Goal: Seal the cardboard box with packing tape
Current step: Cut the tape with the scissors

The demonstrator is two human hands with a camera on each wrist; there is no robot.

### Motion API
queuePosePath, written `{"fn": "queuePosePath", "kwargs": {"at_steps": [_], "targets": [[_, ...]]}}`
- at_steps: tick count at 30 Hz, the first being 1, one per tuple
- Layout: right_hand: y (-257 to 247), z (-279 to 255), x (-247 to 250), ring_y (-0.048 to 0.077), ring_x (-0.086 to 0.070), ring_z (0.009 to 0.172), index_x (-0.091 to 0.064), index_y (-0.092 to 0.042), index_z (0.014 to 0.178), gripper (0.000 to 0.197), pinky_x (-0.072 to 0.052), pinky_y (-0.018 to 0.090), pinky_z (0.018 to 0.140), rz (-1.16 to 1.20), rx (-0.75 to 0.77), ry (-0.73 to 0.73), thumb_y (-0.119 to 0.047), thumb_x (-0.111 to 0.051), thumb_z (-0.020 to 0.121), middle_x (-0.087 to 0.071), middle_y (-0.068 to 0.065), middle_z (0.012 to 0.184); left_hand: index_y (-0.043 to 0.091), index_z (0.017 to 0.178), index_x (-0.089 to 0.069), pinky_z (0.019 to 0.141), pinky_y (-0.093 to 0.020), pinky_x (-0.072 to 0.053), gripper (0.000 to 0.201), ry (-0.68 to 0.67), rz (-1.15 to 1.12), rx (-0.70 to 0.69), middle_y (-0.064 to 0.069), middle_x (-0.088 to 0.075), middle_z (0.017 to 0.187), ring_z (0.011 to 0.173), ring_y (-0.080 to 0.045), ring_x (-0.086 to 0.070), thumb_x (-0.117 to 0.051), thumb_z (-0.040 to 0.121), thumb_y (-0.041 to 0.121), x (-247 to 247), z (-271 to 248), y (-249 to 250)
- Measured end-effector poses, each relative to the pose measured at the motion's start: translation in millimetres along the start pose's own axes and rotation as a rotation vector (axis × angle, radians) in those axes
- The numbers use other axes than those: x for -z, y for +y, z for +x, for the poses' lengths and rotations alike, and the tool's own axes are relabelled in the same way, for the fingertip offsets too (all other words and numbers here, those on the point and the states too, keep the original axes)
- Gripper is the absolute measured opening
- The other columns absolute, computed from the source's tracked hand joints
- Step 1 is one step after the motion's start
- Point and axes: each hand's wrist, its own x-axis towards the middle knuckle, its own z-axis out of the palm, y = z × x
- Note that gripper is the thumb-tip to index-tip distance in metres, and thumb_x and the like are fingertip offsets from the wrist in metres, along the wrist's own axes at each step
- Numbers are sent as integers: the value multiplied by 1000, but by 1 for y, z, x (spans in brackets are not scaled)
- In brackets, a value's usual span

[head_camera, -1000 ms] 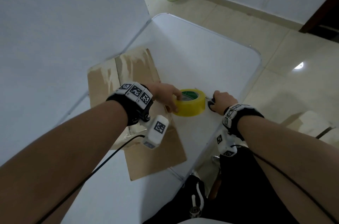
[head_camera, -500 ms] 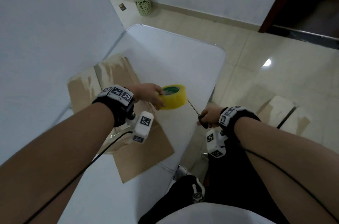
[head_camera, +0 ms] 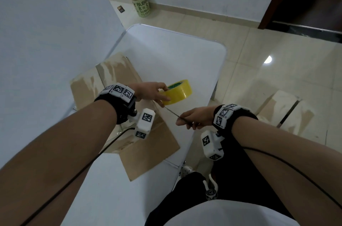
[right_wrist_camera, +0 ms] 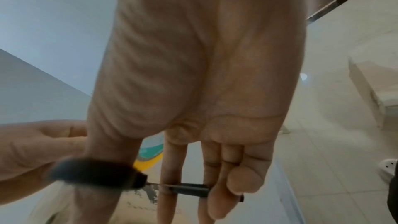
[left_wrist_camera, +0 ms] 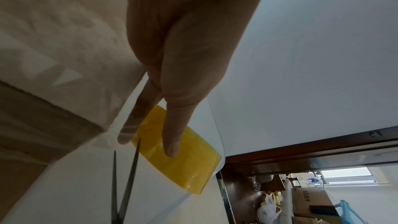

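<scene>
A yellow tape roll [head_camera: 180,91] is held tilted above the white table [head_camera: 175,55], and my left hand [head_camera: 153,92] grips it by its rim. The left wrist view shows my fingers [left_wrist_camera: 172,108] lying over the roll [left_wrist_camera: 183,159]. My right hand [head_camera: 194,116] grips thin scissors [head_camera: 171,112] by their dark handles [right_wrist_camera: 189,189]. The slightly parted blades [left_wrist_camera: 127,185] point at the roll's near edge, close to my left fingertips. The flattened cardboard box [head_camera: 151,151] lies on the table under my left wrist.
A wall runs close along the table's left side. On the floor are a green cup-shaped bin [head_camera: 141,3] by the far wall and another cardboard piece [head_camera: 283,107] at the right. The table's right edge is just below my right hand.
My right hand drew back from beside the roll toward the table's right edge, bringing the scissors into view. My left hand lifted and tilted the roll. My head view shifted.
</scene>
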Motion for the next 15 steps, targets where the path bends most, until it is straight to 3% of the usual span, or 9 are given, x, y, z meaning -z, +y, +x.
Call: {"fn": "queuePosePath", "kwargs": {"at_steps": [5, 10, 15], "targets": [[-13, 7, -10, 11, -43, 61, -59, -21, 119, 38, -35, 18, 55, 56, 24, 3, -43, -63, 88, -54, 1, 80, 16, 115, -50, 89, -36, -52, 31, -13, -30, -13, -14, -68, 110, 95, -27, -70, -67, 89, 22, 3, 3, -3], [-20, 13, -15, 10, -41, 60, -65, -31, 99, 21, -34, 21, 56, 93, 114, 52, -46, -66, 84, -55, 0, 76, 15, 118, -50, 87, -35, -53, 35, -33, -51, -13, -16, -69, 110, 97, -27, -70, -68, 88, 24, 4, 7, -3], [-23, 12, -11, 12, -44, 62, -70, -30, 101, 31, -35, 21, 55, 10, 161, 134, -51, -71, 78, -57, 0, 73, 14, 120, -49, 91, -40, -53, 38, -18, -72, -22, -17, -68, 110, 99, -31, -69, -69, 87, 21, 4, 9, -6]]}}
